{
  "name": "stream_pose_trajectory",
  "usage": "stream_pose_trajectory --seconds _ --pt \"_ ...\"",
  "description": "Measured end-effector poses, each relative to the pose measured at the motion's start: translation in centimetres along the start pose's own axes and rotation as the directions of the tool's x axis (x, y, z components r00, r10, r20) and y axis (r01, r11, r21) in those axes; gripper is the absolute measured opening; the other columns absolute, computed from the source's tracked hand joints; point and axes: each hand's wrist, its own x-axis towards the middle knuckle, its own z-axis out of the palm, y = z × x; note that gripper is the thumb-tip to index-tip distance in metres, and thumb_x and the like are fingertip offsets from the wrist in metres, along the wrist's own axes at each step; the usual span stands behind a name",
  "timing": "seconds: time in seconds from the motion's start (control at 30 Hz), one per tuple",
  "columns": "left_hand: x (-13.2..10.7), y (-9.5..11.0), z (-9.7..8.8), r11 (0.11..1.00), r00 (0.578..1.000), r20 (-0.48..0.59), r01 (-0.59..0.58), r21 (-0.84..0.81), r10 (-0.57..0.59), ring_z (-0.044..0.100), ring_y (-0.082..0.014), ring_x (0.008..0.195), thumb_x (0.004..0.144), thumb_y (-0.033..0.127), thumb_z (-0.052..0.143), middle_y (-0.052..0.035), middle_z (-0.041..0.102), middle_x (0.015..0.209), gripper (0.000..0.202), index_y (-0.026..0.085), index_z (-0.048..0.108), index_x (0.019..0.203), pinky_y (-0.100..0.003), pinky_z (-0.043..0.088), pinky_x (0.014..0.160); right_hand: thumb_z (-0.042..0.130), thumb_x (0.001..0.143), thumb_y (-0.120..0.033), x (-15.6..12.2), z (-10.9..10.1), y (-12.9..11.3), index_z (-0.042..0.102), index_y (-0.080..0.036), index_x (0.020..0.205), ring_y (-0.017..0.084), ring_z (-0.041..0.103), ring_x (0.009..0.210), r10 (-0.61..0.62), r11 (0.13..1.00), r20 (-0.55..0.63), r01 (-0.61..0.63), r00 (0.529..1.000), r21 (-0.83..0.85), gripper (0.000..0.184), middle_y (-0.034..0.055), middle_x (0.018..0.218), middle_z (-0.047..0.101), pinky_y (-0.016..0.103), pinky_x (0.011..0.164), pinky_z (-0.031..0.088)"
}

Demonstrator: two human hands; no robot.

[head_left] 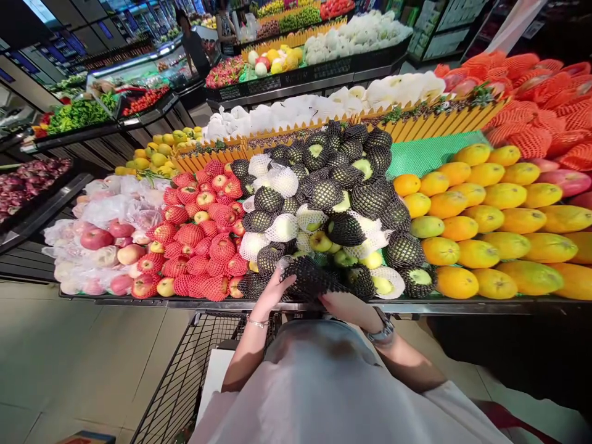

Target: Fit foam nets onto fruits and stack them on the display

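Black foam netting (309, 276) is stretched between my two hands at the front edge of the fruit display. My left hand (276, 288) pinches its left end, fingers bent around it. My right hand (342, 303) is at the lower right end, with the fingers hidden beneath the netting. Whether a fruit sits inside the netting, I cannot tell. Just behind are green-yellow apples (320, 241), some in white foam nets (282, 228) and many in black nets (324, 192).
Red-netted apples (198, 250) and bagged apples (97, 235) lie to the left, papayas (478, 253) to the right. A wire shopping cart (185, 364) stands at my front left. Behind the fruit runs a yellow picket divider (416, 128). A person (194, 49) is farther back.
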Motion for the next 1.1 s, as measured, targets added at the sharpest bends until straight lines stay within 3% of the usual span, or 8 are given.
stream_pose_trajectory --seconds 0.1,0.27,0.4,0.47,0.77,0.9,1.03,1.1 --pt "0.0 0.0 -0.5 0.999 0.997 -0.077 0.002 -0.036 -0.004 0.03 -0.0274 0.143 0.077 0.044 0.066 -0.0067 0.046 0.148 0.063 0.02 0.052 0.133 -0.041 0.019 0.121 0.038 0.083 -0.002 -0.3 -0.3 -0.2 0.067 -0.016 0.099 0.021 0.067 0.085 -0.02 1.0 0.027 0.02 0.999 0.0 0.035 0.0106 0.094 0.071 0.033 0.08 0.055" --pt "-0.6 0.6 -0.2 0.999 0.996 -0.089 -0.016 -0.051 0.012 0.034 -0.029 0.141 0.075 0.047 0.068 -0.0072 0.051 0.143 0.064 0.019 0.054 0.132 -0.043 0.019 0.121 0.042 0.081 -0.008 1.2 0.1 0.3 0.064 -0.015 0.081 0.025 0.066 0.077 0.179 0.983 -0.061 -0.181 0.982 -0.025 0.023 0.0131 0.081 0.069 0.041 0.076 0.057" --pt "-1.2 1.0 1.1 0.994 0.994 -0.108 -0.03 -0.104 0.019 0.043 -0.0283 0.135 0.078 0.046 0.066 -0.0081 0.059 0.134 0.055 0.018 0.059 0.125 -0.042 0.025 0.118 0.044 0.075 -0.005 2.7 0.6 0.2 0.062 -0.015 0.116 0.025 0.058 0.114 -0.035 0.983 -0.108 0.054 0.994 0.175 0.046 0.0121 0.117 0.066 0.048 0.108 0.044" --pt "-1.4 0.7 1.6 0.985 0.989 -0.145 -0.023 -0.172 -0.002 0.046 -0.0282 0.133 0.078 0.049 0.064 -0.0081 0.059 0.134 0.055 0.018 0.059 0.124 -0.043 0.028 0.117 0.044 0.076 -0.005 3.0 0.7 -0.2 0.053 -0.017 0.132 0.024 0.053 0.123 -0.046 0.967 -0.131 0.077 0.99 0.242 0.058 0.0112 0.127 0.062 0.049 0.112 0.039" --pt "-1.8 -0.9 1.8 0.96 0.97 -0.222 0.035 -0.279 -0.1 0.051 -0.0311 0.126 0.075 0.059 0.064 -0.0111 0.062 0.128 0.06 0.016 0.061 0.116 -0.046 0.037 0.11 0.059 0.087 -0.028 4.1 2.3 -0.3 0.047 -0.023 0.138 0.027 0.05 0.127 -0.031 0.911 -0.263 0.135 0.964 0.389 0.052 0.0097 0.131 0.059 0.052 0.116 0.033" --pt "-2.2 -0.9 1.9 0.99 0.961 -0.267 -0.102 -0.098 0.073 0.051 -0.0262 0.124 0.08 0.05 0.062 -0.0105 0.059 0.13 0.054 0.019 0.056 0.123 -0.042 0.037 0.109 0.066 0.081 -0.042 3.6 3.1 0.7 0.055 -0.027 0.129 0.033 0.054 0.122 0.091 0.89 -0.319 0.066 0.943 0.451 0.051 0.0114 0.126 0.062 0.059 0.111 0.037" --pt "-3.5 -0.3 2.2 0.914 0.77 -0.492 -0.345 0.214 0.406 0.053 -0.0218 0.115 0.087 0.037 0.057 -0.0127 0.049 0.134 0.059 0.023 0.036 0.14 -0.041 0.041 0.103 0.067 0.079 -0.044 2.6 3.2 0.9 0.057 -0.029 0.126 0.035 0.053 0.123 0.126 0.915 -0.357 0.03 0.926 0.402 0.05 0.0106 0.126 0.062 0.059 0.111 0.037" --pt "-4.2 0.3 2.4 0.861 0.766 -0.403 -0.394 0.321 0.501 0.048 -0.023 0.122 0.089 0.034 0.055 -0.0122 0.046 0.136 0.054 0.024 0.037 0.139 -0.042 0.037 0.108 0.062 0.084 -0.042 2.1 3.0 0.6 0.056 -0.027 0.127 0.033 0.05 0.127 0.103 0.932 -0.35 0.032 0.931 0.361 0.046 0.0102 0.126 0.061 0.056 0.112 0.036"
